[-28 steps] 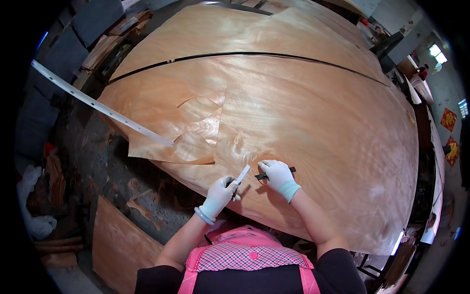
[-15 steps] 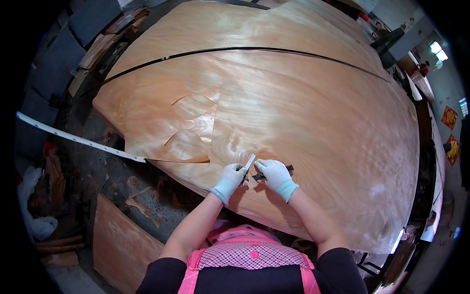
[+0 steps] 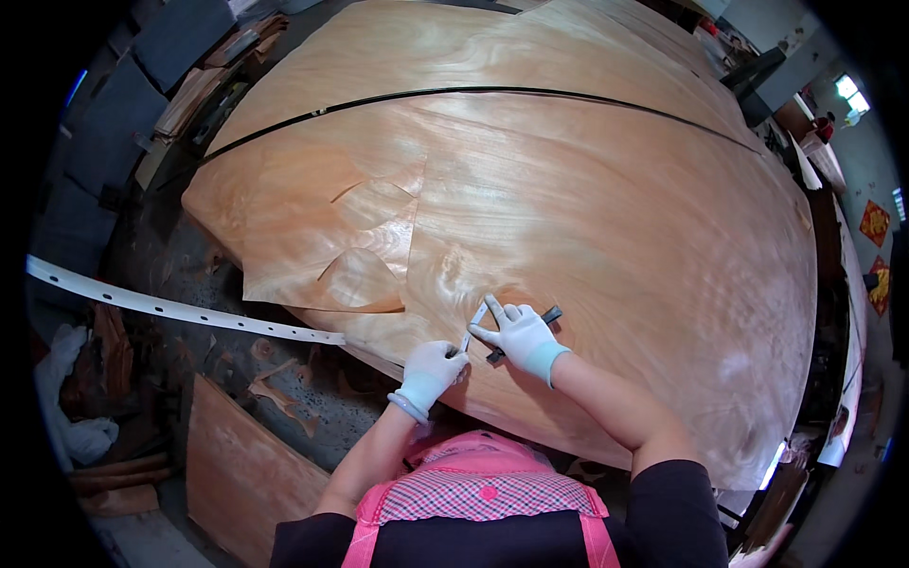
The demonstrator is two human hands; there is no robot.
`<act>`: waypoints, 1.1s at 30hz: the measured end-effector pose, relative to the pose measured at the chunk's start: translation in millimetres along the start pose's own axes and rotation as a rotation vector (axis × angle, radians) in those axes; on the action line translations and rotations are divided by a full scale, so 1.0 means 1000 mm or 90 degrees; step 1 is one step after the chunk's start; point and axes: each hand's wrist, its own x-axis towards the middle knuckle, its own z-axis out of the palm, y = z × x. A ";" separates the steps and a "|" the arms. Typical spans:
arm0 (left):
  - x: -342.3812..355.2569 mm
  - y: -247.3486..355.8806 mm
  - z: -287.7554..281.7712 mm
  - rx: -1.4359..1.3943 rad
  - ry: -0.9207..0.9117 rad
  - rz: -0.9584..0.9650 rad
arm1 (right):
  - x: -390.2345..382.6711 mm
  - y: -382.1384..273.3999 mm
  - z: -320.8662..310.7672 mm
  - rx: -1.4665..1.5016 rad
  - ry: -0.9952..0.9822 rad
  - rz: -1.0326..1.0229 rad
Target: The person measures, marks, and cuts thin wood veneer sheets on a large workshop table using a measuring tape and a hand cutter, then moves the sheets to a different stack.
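Note:
A short white strip (image 3: 479,315) lies on a large reddish-brown wood veneer sheet (image 3: 606,246), near its front edge. My left hand (image 3: 431,369), in a white glove with pale blue cuff, is closed at the strip's near end. My right hand (image 3: 521,339), gloved alike, has its index finger stretched to the far end and its thumb lower on the strip. A black bar-shaped tool (image 3: 553,313) sticks out on both sides beneath this hand, apparently held by the curled fingers; its middle is hidden. Torn, overlapping veneer (image 3: 365,279) lies left of the hands.
A long white strip with holes (image 3: 180,308) reaches from the left rim toward the sheet's front edge. A thin black bar (image 3: 473,90) crosses the far part of the sheet. Veneer scraps (image 3: 284,402) litter the floor; another veneer panel (image 3: 241,464) stands lower left.
My left hand has moved left and nearer to me. My right index finger and thumb have spread onto the short strip, and the black tool has tilted. The holed strip reaches farther right.

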 end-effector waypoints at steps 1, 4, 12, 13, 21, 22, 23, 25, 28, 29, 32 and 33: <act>0.004 -0.001 -0.001 0.118 -0.025 0.010 | 0.001 -0.001 -0.002 0.019 -0.009 0.002; 0.009 -0.022 -0.024 0.406 0.247 0.098 | 0.000 -0.004 -0.007 0.026 -0.010 0.016; -0.003 0.030 0.024 -0.399 -0.085 -0.047 | -0.042 0.045 -0.025 0.431 0.239 0.214; -0.003 0.042 0.035 -0.380 -0.122 -0.052 | -0.059 0.052 -0.029 0.514 0.193 0.332; 0.011 0.063 0.116 -0.454 -0.232 -0.098 | -0.133 0.045 -0.005 0.526 0.138 0.452; 0.013 0.061 0.120 -0.451 -0.234 -0.098 | -0.138 0.040 -0.001 0.527 0.140 0.456; 0.015 0.060 0.124 -0.469 -0.229 -0.118 | -0.142 0.035 0.002 0.456 0.135 0.400; 0.016 0.058 0.126 -0.484 -0.222 -0.140 | -0.143 0.032 -0.005 0.356 0.006 0.306; 0.015 0.061 0.123 -0.465 -0.224 -0.151 | -0.138 0.026 -0.013 0.243 -0.111 0.214; 0.014 0.063 0.122 -0.468 -0.224 -0.151 | -0.139 0.025 -0.003 0.191 -0.126 0.204; 0.007 0.055 0.115 -0.412 -0.222 -0.129 | -0.134 0.017 -0.016 0.189 -0.221 0.230; 0.004 0.051 0.112 -0.348 -0.226 -0.101 | -0.132 0.015 -0.016 0.188 -0.220 0.229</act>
